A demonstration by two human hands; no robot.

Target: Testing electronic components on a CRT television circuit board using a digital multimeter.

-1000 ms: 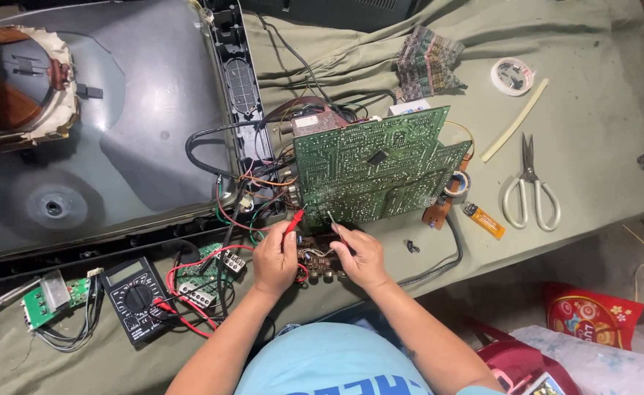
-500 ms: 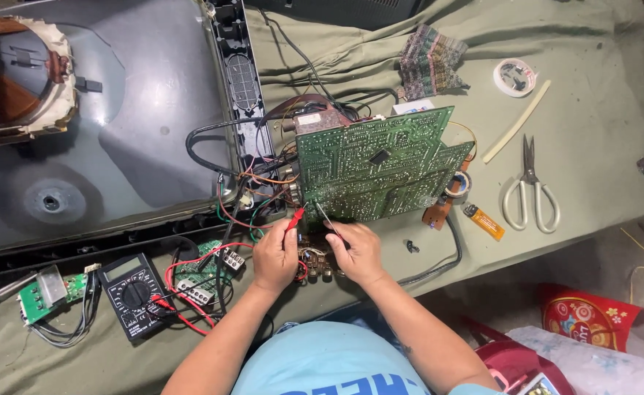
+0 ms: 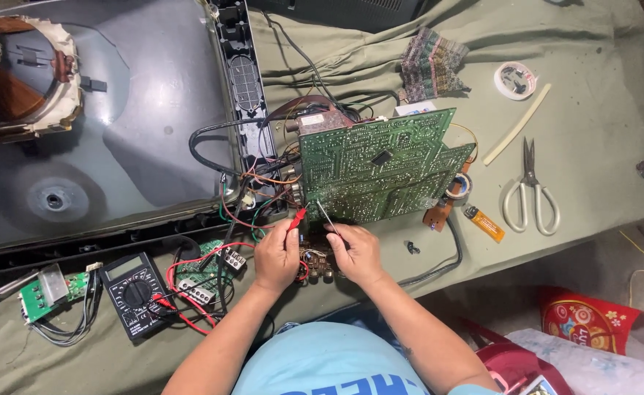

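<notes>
Hardly anything has moved since the earlier frame: both my hands sit at the same spot on the near edge of the green circuit board, and only the view has drifted a little, so the multimeter now lies slightly further toward the middle of the picture. My left hand is closed in a pinch around the red probe, whose tip points up and away from me at the lower left corner of the board. My right hand is closed the same way around a thin pale probe, slanting up toward the board's near edge just beside the red one. Between and just below my two hands I see a small brown board with knobs; I cannot tell whether my fingers touch it. Red leads run from my left hand out to its left, over a small green module, to the multimeter. Beyond my left hand lies the grey picture tube in its black frame. Out to the right of my right hand, well apart, lie an orange lighter and white-handled scissors; a black screw lies nearer. Everything rests on an olive cloth.
</notes>
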